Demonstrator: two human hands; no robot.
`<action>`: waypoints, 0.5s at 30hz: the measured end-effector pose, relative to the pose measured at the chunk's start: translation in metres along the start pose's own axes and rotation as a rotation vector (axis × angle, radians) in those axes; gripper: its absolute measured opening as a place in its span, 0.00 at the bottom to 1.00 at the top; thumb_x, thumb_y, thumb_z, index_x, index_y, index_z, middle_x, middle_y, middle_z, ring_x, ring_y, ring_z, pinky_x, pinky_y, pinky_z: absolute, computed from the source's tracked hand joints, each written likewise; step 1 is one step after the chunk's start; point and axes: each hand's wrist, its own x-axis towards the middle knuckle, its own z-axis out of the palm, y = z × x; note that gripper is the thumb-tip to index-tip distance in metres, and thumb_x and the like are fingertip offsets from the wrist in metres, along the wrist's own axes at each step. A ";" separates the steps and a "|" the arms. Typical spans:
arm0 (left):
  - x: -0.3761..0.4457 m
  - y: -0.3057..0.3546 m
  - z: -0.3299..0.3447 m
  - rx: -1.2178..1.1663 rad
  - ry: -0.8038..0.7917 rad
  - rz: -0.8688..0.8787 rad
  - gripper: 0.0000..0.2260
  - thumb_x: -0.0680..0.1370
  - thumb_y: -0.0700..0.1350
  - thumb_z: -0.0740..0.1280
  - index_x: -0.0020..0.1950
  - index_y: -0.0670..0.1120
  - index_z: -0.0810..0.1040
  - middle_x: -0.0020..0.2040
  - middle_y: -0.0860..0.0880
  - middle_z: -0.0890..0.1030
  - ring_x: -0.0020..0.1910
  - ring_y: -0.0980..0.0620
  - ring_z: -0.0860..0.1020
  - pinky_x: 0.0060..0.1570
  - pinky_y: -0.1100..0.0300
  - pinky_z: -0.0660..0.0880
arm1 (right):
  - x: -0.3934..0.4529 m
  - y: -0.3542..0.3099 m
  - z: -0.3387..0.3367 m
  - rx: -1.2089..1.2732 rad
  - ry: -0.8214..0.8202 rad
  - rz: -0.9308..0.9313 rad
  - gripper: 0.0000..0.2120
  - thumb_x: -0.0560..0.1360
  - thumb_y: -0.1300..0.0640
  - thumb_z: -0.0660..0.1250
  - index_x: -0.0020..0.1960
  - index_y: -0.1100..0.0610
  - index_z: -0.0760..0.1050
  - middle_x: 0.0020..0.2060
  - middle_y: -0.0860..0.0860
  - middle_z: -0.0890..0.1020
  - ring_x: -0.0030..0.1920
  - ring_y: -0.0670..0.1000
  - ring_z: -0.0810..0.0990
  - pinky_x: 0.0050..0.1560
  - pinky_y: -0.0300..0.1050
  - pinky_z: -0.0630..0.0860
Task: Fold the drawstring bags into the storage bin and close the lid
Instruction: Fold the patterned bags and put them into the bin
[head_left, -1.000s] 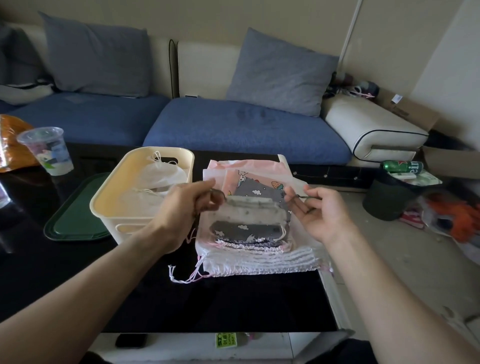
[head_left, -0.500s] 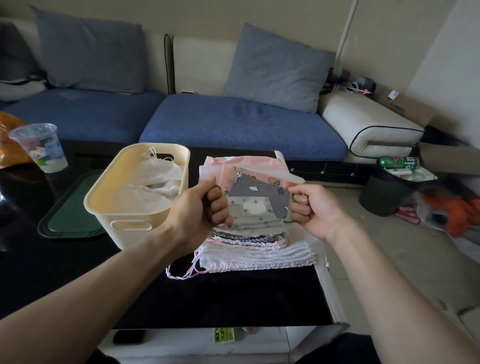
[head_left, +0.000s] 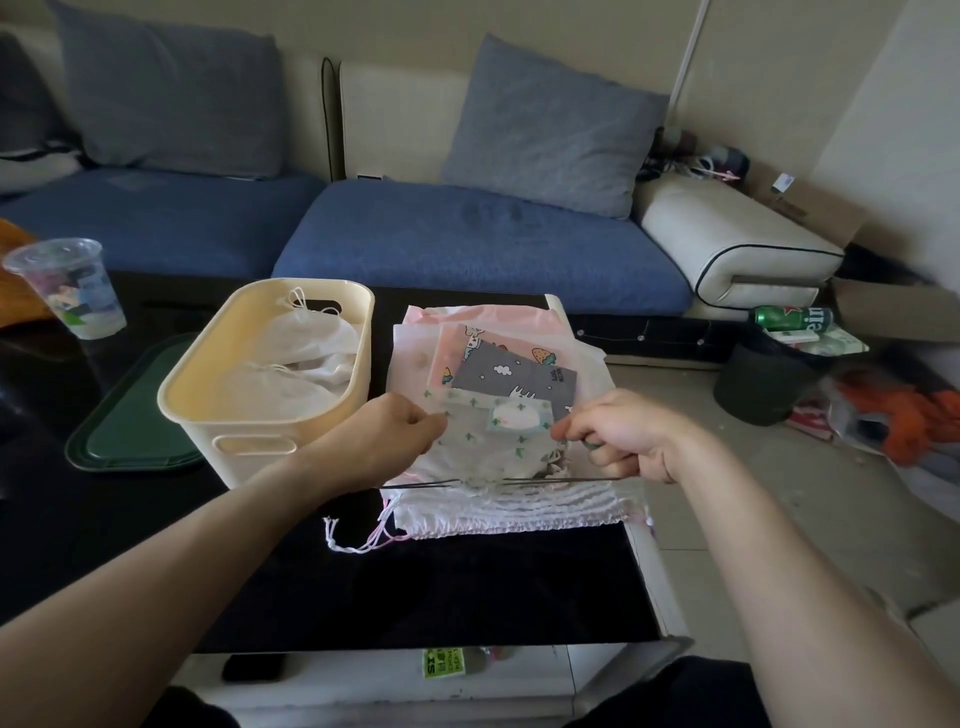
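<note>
Bag (head_left: 488, 441), translucent with green marks, sits atop the pile (head_left: 498, 358) right of the bin (head_left: 270, 374); left hand (head_left: 387, 441) and right hand (head_left: 623, 441) each pinch its drawstring (head_left: 519, 480) taut.

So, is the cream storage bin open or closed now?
Open. The cream storage bin has no lid on it, and white drawstring bags show inside. The green lid lies flat on the table beside it.

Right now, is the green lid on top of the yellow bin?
No, the green lid lies flat on the black table beside the storage bin, which stands open with white bags inside.
</note>
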 end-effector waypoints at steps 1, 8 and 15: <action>0.000 -0.001 0.000 0.036 -0.008 -0.009 0.21 0.80 0.53 0.62 0.30 0.44 0.68 0.24 0.49 0.64 0.23 0.51 0.61 0.22 0.63 0.62 | -0.001 -0.001 -0.003 -0.022 0.024 0.010 0.08 0.78 0.69 0.62 0.52 0.64 0.79 0.21 0.46 0.59 0.20 0.45 0.55 0.20 0.34 0.53; -0.005 0.008 0.013 0.293 -0.015 -0.056 0.19 0.81 0.51 0.60 0.32 0.45 0.71 0.26 0.53 0.70 0.28 0.50 0.71 0.33 0.59 0.69 | -0.006 -0.001 -0.008 -0.161 0.163 0.045 0.11 0.77 0.70 0.59 0.49 0.63 0.80 0.21 0.48 0.67 0.19 0.45 0.59 0.19 0.35 0.55; -0.022 0.017 0.004 0.004 0.232 0.374 0.16 0.83 0.50 0.60 0.38 0.46 0.76 0.25 0.53 0.73 0.26 0.51 0.69 0.28 0.60 0.66 | -0.012 -0.004 0.010 -0.067 -0.114 -0.272 0.08 0.80 0.66 0.62 0.49 0.58 0.80 0.21 0.43 0.66 0.20 0.44 0.59 0.20 0.34 0.58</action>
